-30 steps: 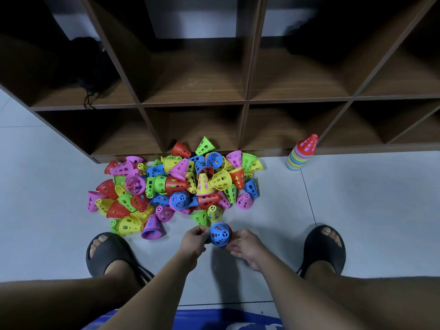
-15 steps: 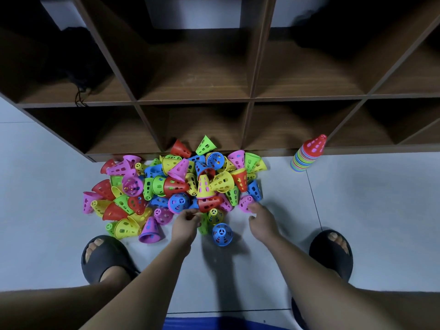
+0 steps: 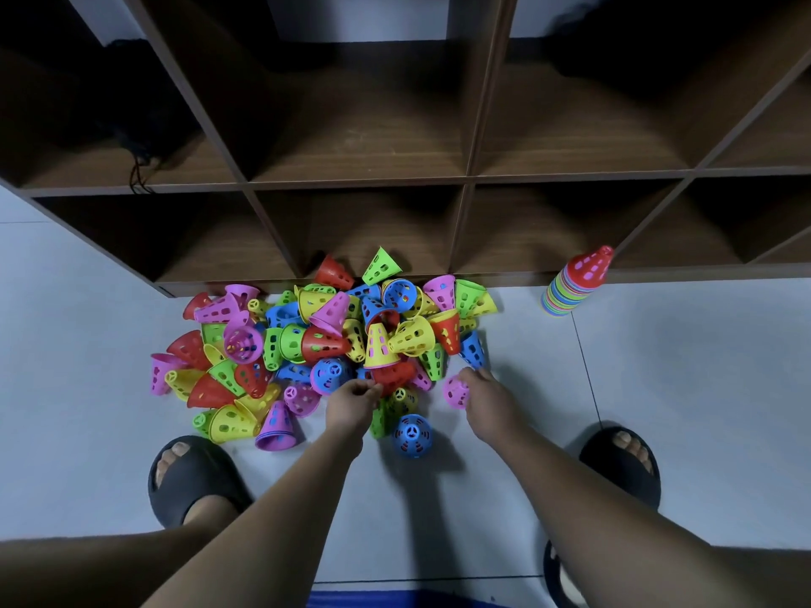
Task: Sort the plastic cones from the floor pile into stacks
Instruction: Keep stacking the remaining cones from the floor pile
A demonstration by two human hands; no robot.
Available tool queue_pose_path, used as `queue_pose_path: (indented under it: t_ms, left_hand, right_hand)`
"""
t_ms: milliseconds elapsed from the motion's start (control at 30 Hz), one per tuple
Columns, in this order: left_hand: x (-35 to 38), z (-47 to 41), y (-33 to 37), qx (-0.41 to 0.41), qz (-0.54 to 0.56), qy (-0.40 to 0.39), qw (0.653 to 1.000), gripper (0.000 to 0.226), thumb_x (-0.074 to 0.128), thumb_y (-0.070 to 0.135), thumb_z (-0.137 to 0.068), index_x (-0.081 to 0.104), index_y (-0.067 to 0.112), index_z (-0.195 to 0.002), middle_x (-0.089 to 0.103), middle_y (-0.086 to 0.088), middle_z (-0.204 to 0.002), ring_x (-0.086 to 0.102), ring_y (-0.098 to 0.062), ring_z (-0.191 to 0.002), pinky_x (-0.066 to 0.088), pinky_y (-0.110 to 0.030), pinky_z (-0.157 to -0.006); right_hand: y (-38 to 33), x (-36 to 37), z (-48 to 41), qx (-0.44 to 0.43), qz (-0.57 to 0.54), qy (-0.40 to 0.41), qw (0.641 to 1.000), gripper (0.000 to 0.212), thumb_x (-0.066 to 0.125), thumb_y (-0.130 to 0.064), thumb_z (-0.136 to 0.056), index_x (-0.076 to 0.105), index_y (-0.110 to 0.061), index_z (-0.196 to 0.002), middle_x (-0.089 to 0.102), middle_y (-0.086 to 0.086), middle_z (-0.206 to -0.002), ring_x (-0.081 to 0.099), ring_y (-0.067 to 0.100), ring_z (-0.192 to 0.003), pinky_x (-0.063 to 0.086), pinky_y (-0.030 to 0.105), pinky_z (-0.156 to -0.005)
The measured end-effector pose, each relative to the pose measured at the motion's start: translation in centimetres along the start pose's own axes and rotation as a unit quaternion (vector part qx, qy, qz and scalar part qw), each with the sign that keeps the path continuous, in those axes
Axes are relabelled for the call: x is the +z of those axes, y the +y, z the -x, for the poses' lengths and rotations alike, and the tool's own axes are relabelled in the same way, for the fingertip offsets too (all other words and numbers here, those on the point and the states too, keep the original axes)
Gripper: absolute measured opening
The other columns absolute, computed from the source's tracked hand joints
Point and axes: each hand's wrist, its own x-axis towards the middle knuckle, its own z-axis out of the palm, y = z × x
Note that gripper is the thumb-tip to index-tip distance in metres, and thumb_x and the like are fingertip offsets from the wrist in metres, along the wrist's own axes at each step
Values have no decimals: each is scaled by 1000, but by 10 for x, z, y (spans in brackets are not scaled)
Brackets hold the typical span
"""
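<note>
A pile of perforated plastic cones (image 3: 333, 340) in red, yellow, green, blue and pink lies on the floor in front of the shelf. A blue cone (image 3: 411, 435) stands alone on the floor between my forearms, tip up. My left hand (image 3: 353, 401) reaches into the pile's near edge, its curled fingers at the rim of a red cone (image 3: 395, 375); whether it grips is unclear. At the pile's right edge, my right hand (image 3: 487, 397) curls its fingers round a pink cone (image 3: 454, 390). A tall mixed-colour stack (image 3: 575, 283) with a red cone on top stands to the right.
A dark wooden cubby shelf (image 3: 465, 182) rises right behind the pile. My feet in black slides (image 3: 193, 480) (image 3: 623, 465) flank the working area on the pale tiled floor (image 3: 702, 388). A dark cable hangs in the upper left cubby (image 3: 140, 168).
Both hands let go of the blue cone, which now stands on the floor. They moved forward to the pile; the right hand took hold of the pink cone.
</note>
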Motion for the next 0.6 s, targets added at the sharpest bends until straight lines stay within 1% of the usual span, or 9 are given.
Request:
queue_pose_path:
  t_ms: [67,133,267,367,400,467,533,600]
  left_hand:
    - [2,0,-2,-2,2,4,1000,12,74,17,-98,76,13,-87,67,-1,-72,56,-16,-67,44,-28,-60]
    - [2,3,-3,-3,8,4,1000,14,73,16,-98,75,13,-85,65,-1,-70,54,-16,-64,42,-28,-58]
    - [-5,11,-3,2,23,11,1000,12,69,13,-100,74,7,-91,68,-2,-77,59,-17,-71,45,-28,-62]
    - [-12,20,-1,9,36,12,999,13,65,9,-102,72,7,-92,72,-3,-83,61,-15,-72,43,-24,-59]
    - [-14,23,-1,11,42,9,999,15,63,8,-102,72,8,-90,72,-4,-84,60,-15,-73,43,-24,-59]
    - [-19,28,0,15,51,4,999,19,62,8,-104,70,11,-87,71,-4,-85,58,-16,-75,42,-25,-61]
    - [-22,33,2,19,56,-2,998,21,60,10,-105,69,12,-86,69,-3,-84,55,-17,-75,42,-28,-63]
    - [-24,38,6,26,60,-6,998,21,58,10,-105,70,11,-88,68,-1,-83,53,-15,-73,41,-28,-64]
  right_hand:
    - [-2,4,4,6,25,-9,1000,42,57,3,-87,51,-21,-120,52,6,-124,66,37,-104,54,41,-82]
    - [-3,10,10,4,42,-10,999,43,61,4,-85,51,-20,-120,52,7,-119,66,36,-102,55,41,-83]
    - [0,18,21,1,56,2,998,39,61,2,-86,51,-18,-119,55,6,-117,67,33,-101,53,39,-82]
    - [2,22,24,-1,60,20,998,31,59,-2,-90,51,-16,-117,57,7,-117,67,32,-101,51,37,-79]
    - [3,22,24,5,44,31,999,25,59,-5,-92,52,-15,-114,59,8,-114,67,32,-100,50,37,-77]
    - [3,21,23,29,-27,58,998,13,60,-10,-94,58,-12,-107,64,10,-106,66,32,-97,48,35,-74]
    - [1,13,22,64,-121,87,987,10,66,-11,-93,66,-10,-103,70,10,-100,67,30,-93,48,31,-73]
    - [-2,2,21,81,-202,102,971,8,71,-11,-89,70,-11,-97,74,9,-92,69,28,-88,46,28,-70]
